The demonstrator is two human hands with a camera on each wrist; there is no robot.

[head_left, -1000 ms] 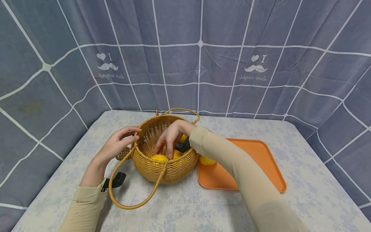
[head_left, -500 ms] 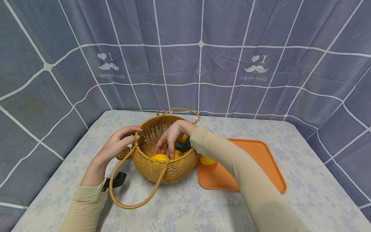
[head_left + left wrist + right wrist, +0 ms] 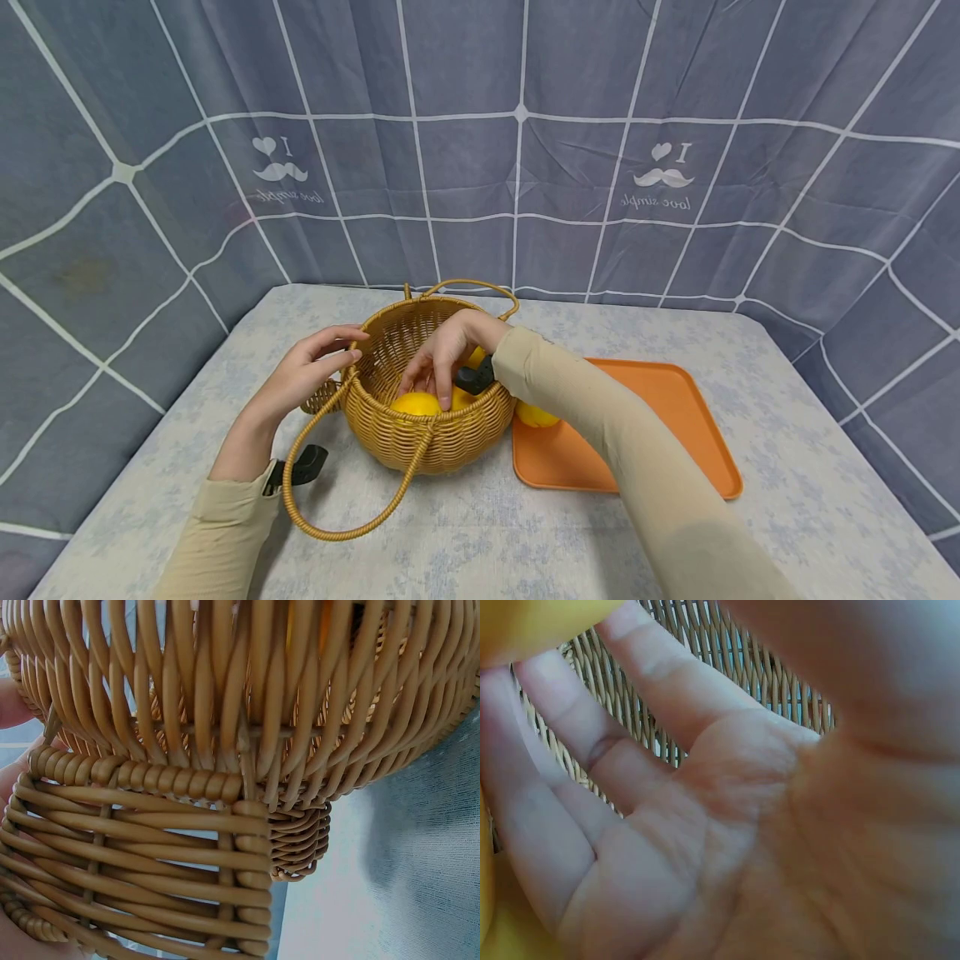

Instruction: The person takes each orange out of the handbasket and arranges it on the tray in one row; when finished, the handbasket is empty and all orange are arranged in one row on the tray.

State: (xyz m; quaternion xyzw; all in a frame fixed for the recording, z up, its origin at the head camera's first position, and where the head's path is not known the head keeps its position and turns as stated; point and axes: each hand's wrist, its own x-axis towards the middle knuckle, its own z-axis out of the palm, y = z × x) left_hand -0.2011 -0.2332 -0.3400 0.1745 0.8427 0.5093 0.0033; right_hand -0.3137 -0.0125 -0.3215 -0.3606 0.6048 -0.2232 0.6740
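A round wicker basket (image 3: 431, 442) with two looped handles stands on the table, several yellow lemons inside it. Reaching over the rim, my right hand (image 3: 448, 350) has its fingers and thumb round a lemon (image 3: 417, 404) near the basket's front wall. The right wrist view shows that lemon (image 3: 536, 626) against the fingertips, and the palm turned towards the camera. My left hand (image 3: 300, 375) rests its fairly straight fingers on the basket's left rim. In the left wrist view the woven wall (image 3: 247, 690) hides most of that hand.
To the right lies an orange tray (image 3: 555, 462) with a yellow lemon (image 3: 536, 415) at its left edge, partly behind my right forearm. The front handle (image 3: 337, 535) droops over the table. A small wicker flap (image 3: 142, 862) sticks out from the basket's left side.
The lemon in my right hand has risen slightly and shifted a little to the right inside the basket. My left hand and the basket have hardly moved.
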